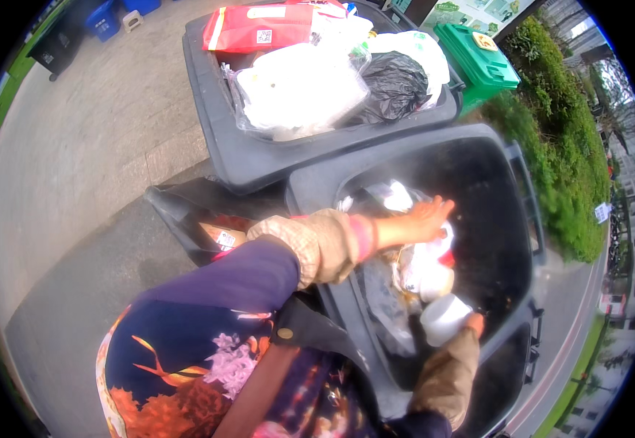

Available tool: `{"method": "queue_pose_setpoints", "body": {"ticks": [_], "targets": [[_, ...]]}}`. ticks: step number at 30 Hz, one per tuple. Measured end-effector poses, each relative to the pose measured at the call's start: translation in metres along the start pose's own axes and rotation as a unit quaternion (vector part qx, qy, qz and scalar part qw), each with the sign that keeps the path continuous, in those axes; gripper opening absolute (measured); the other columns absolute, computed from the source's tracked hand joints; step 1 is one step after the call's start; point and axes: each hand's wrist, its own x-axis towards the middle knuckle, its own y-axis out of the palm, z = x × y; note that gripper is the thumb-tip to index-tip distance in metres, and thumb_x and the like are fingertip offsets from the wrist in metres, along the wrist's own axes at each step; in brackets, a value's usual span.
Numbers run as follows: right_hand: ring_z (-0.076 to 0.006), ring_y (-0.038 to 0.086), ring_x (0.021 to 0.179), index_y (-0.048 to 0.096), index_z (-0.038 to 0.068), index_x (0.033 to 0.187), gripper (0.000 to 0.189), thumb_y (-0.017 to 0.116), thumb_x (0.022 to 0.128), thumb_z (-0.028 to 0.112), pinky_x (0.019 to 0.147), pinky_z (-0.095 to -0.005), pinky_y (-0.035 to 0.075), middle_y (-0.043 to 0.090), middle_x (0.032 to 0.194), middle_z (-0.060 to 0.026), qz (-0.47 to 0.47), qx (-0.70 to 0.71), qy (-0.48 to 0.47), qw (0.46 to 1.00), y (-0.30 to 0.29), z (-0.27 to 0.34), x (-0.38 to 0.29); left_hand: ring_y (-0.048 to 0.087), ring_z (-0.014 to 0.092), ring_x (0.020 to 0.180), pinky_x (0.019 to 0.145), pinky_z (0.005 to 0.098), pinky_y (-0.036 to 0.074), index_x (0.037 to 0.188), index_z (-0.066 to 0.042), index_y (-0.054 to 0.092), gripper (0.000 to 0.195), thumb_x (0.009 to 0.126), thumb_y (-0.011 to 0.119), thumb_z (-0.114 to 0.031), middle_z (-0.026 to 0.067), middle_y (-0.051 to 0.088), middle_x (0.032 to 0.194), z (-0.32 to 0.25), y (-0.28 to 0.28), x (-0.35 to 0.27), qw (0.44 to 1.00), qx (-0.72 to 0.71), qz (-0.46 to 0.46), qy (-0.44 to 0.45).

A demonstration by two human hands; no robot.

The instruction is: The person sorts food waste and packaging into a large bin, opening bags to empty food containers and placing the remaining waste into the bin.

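Note:
My left hand [429,220] reaches over a dark grey wheeled bin [317,189], its fingers stretched out and somewhat blurred, with nothing visible held. Below it, my right hand [476,324] grips the edge of a white round tub or bowl [444,319] inside the bin; most of its fingers are hidden. Between the hands lie a whitish bag of refuse [419,268] and another pale rounded container. A clear plastic bag [386,306] lies along the bin's near side. Beige sleeve covers are on both forearms.
Another grey bin [230,159] beyond is heaped with a red bag [263,27], white bags and a black bag [394,87]. A black bag [180,219] with cardboard inside stands at left. A green bin [476,60] and a hedge [561,142] are at right; blue bins stand far left.

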Motion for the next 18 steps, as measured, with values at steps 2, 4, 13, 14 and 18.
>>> {"method": "queue_pose_setpoints", "body": {"ticks": [2, 4, 13, 14, 18], "targets": [[-0.0401, 0.058, 0.095, 0.059, -0.006, 0.098, 0.04, 0.052, 0.083, 0.031, 0.081, -0.0457, 0.044, 0.061, 0.095, -0.028, -0.002, 0.01, -0.007, 1.0, -0.008, 0.005, 0.003, 0.05, 0.041, 0.098, 0.078, 0.0474, 0.043, 0.124, -0.002, 0.036, 0.06, 0.067, 0.058, 0.002, 0.0222, 0.044, 0.112, -0.004, -0.003, 0.0, 1.0, -0.013, 0.013, -0.016], [-0.0402, 0.058, 0.095, 0.06, -0.006, 0.098, 0.04, 0.051, 0.083, 0.03, 0.081, -0.046, 0.044, 0.061, 0.094, -0.028, -0.021, 0.015, -0.026, 0.999, -0.019, 0.012, 0.005, 0.05, 0.041, 0.097, 0.078, 0.0471, 0.044, 0.123, -0.002, 0.037, 0.057, 0.069, 0.056, 0.003, 0.0223, 0.044, 0.112, -0.007, 0.001, -0.005, 1.0, -0.008, 0.007, -0.007], [-0.0135, 0.056, 0.085, 0.057, 0.001, 0.098, 0.014, 0.053, 0.089, 0.011, 0.073, -0.0238, 0.044, 0.06, 0.093, -0.0047, -0.013, 0.455, -0.448, 0.769, -0.168, 0.261, -0.103, 0.055, 0.038, 0.099, 0.079, 0.0449, 0.045, 0.121, 0.003, 0.04, 0.044, 0.08, 0.048, -0.006, 0.0276, 0.049, 0.113, 0.025, 0.041, -0.002, 0.986, 0.121, 0.092, 0.065], [-0.0135, 0.057, 0.083, 0.057, 0.002, 0.1, 0.016, 0.054, 0.089, 0.014, 0.071, -0.0245, 0.046, 0.061, 0.092, -0.0062, -0.131, 0.368, -0.538, 0.747, -0.176, 0.293, -0.125, 0.055, 0.037, 0.1, 0.081, 0.0433, 0.045, 0.12, 0.004, 0.042, 0.043, 0.08, 0.049, -0.01, 0.0276, 0.05, 0.112, 0.014, 0.025, -0.005, 0.983, 0.108, 0.13, 0.064], [-0.0266, 0.056, 0.082, 0.056, 0.005, 0.094, 0.018, 0.053, 0.077, 0.0, 0.071, -0.0358, 0.043, 0.059, 0.088, -0.0113, -0.271, 0.244, -0.764, 0.532, -0.195, 0.421, -0.224, 0.054, 0.03, 0.099, 0.079, 0.0393, 0.045, 0.12, -0.006, 0.048, 0.039, 0.081, 0.048, -0.009, 0.0186, 0.053, 0.11, 0.006, 0.01, -0.001, 0.971, 0.172, 0.153, 0.065]]}}
